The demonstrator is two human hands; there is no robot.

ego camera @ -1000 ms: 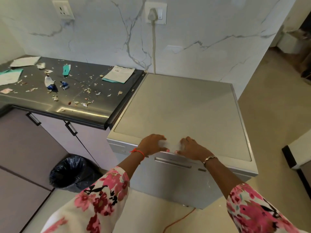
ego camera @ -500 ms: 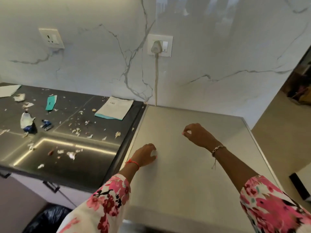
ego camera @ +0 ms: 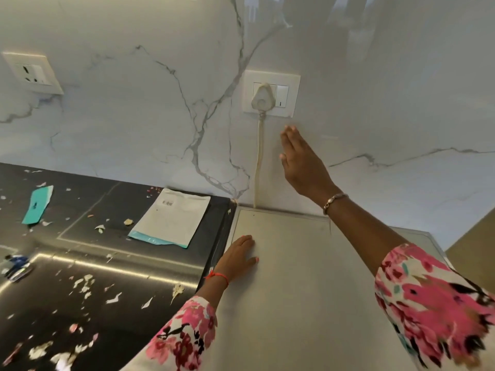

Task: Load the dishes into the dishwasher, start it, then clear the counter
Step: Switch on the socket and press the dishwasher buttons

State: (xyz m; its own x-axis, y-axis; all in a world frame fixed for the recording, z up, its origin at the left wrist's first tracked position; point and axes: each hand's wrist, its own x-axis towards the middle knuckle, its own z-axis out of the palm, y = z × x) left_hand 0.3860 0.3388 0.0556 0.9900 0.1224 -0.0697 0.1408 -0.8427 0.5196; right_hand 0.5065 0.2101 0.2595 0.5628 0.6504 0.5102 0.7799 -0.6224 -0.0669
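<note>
Dishwasher top [ego camera: 308,290], one brushed-steel slab, is filling the near ground from 6 o'clock out to 3 o'clock, closed side up, with one person's two hands over it. Two floral sleeves are entering at 6 and 4 o'clock. The left hand [ego camera: 237,259], one orange thread [ego camera: 218,275] at its wrist, is lying palm-down on the steel by the appliance's 9 o'clock edge, fingers straight and close together, thumb splayed toward 3 o'clock, gripping nothing.

At 9 o'clock from that hand, one dark counter [ego camera: 88,287] is butting against the appliance. Torn paper scraps [ego camera: 85,282], too many to count, are littering it, along with one blue wrapper [ego camera: 17,266], one teal slip [ego camera: 37,204] and one white pouch [ego camera: 171,218].

Farther back, the right hand [ego camera: 302,162], one bracelet [ego camera: 333,200] on its wrist, is hanging above the appliance's rear edge, fingers straight and pressed together, holding nothing. Whether it is touching the marble wall [ego camera: 401,116] is unclear. The steel is lying at 6 o'clock beneath those fingers.

Its fingertips [ego camera: 289,129] are pointing to 12 o'clock, just under the nearer of two wall sockets [ego camera: 290,76], where one plug [ego camera: 263,99] is sitting beside one switch [ego camera: 282,96]. One pale cord [ego camera: 258,162] is dropping from it to 6 o'clock. The second socket [ego camera: 32,72], unused, is hanging at 10 o'clock.
</note>
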